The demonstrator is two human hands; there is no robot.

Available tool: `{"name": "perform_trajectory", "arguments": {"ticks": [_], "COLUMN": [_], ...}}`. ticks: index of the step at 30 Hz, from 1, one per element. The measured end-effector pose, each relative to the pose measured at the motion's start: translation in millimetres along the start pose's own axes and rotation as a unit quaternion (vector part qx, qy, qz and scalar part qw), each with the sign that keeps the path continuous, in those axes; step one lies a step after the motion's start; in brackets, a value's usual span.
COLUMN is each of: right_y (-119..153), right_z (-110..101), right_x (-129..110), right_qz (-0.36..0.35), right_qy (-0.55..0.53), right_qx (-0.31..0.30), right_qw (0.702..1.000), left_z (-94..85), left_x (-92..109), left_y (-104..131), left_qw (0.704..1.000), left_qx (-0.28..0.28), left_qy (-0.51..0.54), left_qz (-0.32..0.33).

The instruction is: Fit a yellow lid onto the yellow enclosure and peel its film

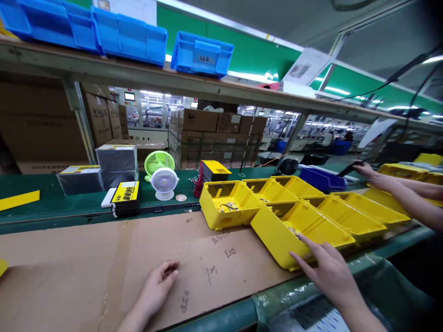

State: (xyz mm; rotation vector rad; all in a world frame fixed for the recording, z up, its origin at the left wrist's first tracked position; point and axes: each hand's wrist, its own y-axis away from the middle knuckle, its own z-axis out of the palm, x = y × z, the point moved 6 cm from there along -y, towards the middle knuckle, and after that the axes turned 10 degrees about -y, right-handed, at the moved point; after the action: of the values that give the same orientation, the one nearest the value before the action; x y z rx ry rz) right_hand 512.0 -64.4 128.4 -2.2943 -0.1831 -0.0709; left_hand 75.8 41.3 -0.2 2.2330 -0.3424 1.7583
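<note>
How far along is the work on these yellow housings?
Done, apparently: wired parts sit inside the leftmost housing. In hand: the right hand touches the nearest housing; the left hand is empty. Left, probably: closing up, since both housings lie open.

The left hand [159, 282] is loosely curled, while the right hand [328, 267] reaches forward with fingers [310, 244] spread.
</note>
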Motion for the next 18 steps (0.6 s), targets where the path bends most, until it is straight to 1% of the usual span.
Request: {"name": "perform_trajectory", "arguments": {"ticks": [2,4,6,8,10,11,13,15,16,18], "right_y": [2.2,2.8,1.7,-0.8,-5.2,-9.0,-20.6,-37.5,-48.4,-75.7], "right_z": [3.1,6.2,7.2,4.5,3.2,5.8,18.0,37.6,49.4,71.1], "right_x": [24.7,38.8,39.2,26.4,0.5,-17.2,-58.6,-101.2,-120.1,-150.8], "right_qz": [0.019,0.037,0.058,0.090,0.108,0.099,0.047,-0.017,-0.039,-0.073], "right_qy": [0.022,0.039,0.058,0.090,0.112,0.106,0.050,-0.043,-0.082,-0.138], "right_qx": [-0.004,-0.011,-0.006,0.028,0.070,0.081,0.080,0.046,0.018,-0.022], "right_qw": [1.000,0.999,0.997,0.992,0.985,0.986,0.994,0.998,0.996,0.987], "left_z": [0.8,1.4,1.5,0.9,-0.3,-1.1,-3.1,-5.4,-6.7,-9.4], "left_x": [-2.6,-5.0,-6.6,-7.1,-6.5,-5.8,-3.5,-0.5,0.6,1.5], "left_y": [-1.4,-3.2,-4.8,-6.0,-6.6,-6.7,-6.7,-6.4,-6.2,-6.0], "left_qw": [1.000,1.000,1.000,1.000,0.999,0.999,0.999,0.998,0.996,0.993], "left_qx": [0.000,0.002,0.005,0.008,0.010,0.010,0.008,0.004,0.002,-0.001], "left_qy": [0.004,0.008,0.016,0.024,0.030,0.032,0.042,0.061,0.074,0.101], "left_qz": [0.004,0.008,0.005,-0.004,-0.015,-0.019,-0.025,-0.033,-0.040,-0.059]}}
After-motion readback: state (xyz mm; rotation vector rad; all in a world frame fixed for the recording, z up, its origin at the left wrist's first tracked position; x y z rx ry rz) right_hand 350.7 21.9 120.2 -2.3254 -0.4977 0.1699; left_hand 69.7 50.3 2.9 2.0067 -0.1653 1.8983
